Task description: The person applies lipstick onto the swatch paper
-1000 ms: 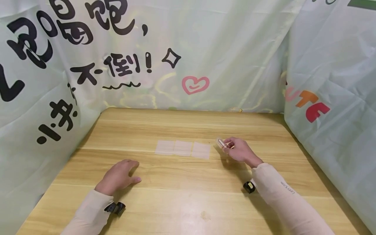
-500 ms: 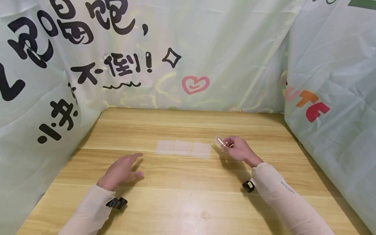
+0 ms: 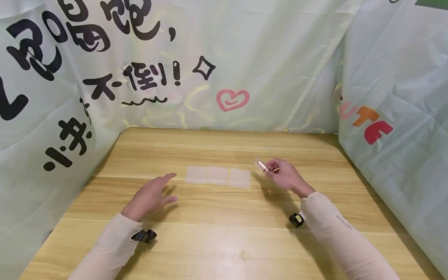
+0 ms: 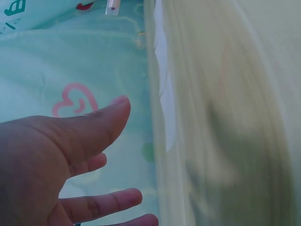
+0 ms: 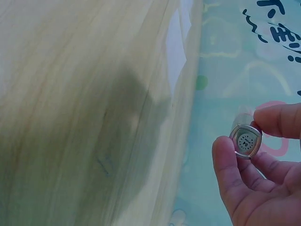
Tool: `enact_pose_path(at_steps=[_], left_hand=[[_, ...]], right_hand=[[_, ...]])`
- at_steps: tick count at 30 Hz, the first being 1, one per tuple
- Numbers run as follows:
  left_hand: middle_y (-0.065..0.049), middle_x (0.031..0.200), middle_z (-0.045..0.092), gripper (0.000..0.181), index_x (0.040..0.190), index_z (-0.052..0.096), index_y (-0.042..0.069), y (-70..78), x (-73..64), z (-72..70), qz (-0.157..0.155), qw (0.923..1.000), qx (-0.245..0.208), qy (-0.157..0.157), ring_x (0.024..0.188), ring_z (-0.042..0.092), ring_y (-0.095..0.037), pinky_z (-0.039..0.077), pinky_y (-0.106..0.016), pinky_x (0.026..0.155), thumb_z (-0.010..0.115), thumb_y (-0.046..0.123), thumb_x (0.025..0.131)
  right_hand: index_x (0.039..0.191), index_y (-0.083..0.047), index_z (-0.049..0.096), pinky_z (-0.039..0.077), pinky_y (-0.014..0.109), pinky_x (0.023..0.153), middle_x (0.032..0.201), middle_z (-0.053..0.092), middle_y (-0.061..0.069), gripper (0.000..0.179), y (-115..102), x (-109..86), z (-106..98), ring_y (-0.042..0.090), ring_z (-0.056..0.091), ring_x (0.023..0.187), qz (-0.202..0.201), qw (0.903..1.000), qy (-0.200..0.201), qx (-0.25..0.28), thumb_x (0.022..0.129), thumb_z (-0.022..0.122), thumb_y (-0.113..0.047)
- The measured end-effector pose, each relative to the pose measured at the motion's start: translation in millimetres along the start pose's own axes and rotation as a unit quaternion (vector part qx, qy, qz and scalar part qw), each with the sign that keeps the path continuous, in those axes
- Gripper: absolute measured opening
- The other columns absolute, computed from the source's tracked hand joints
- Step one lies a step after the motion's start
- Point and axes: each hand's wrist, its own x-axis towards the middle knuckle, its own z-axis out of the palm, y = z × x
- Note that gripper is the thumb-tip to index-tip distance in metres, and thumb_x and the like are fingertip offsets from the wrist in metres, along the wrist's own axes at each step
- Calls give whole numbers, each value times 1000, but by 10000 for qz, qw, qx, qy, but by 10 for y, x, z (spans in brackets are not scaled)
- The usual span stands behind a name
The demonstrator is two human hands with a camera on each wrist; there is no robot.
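Lipstick tube [image 3: 261, 165] is pinched btwn thumb & fingers of the R hand [image 3: 285, 175], held above the desk [image 3: 224, 221], just R of three thin pale sq. sheets [image 3: 217, 175] laid side by side in a row. Clear end of the tube is tipped up & L; its base, marked "04", is turned back toward the wrist. R sleeve [image 3: 341, 231] is stretched fwd & inward. L hand [image 3: 148, 198] is held raised nr the row's L end, thumb & fingers spread apart, palm turned inward.
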Motion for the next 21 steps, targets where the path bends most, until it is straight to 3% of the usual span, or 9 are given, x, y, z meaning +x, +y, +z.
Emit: enact_pose_path(at_steps=[13, 21], left_hand=[[-26, 136, 51, 73, 145, 37, 1, 171, 180, -3, 445, 9983, -78, 357, 121, 51, -42, 40, -54, 101, 74, 25, 87], [-21, 139, 50, 70, 146, 38, 6, 307, 280, 5, 413, 9984, -293, 262, 126, 46, -40, 38, -54, 103, 72, 28, 89]], right_hand=[[116, -1, 60, 52, 32, 68, 105, 63, 13, 26, -76, 7, -17, 29, 63, 93, -216, 9998, -29, 37, 94, 61, -14], [117, -1, 60, 51, 32, 62, 106, 62, 14, 24, -95, 20, -31, 31, 64, 89, -309, 9995, -28, 82, 95, 59, -11]])
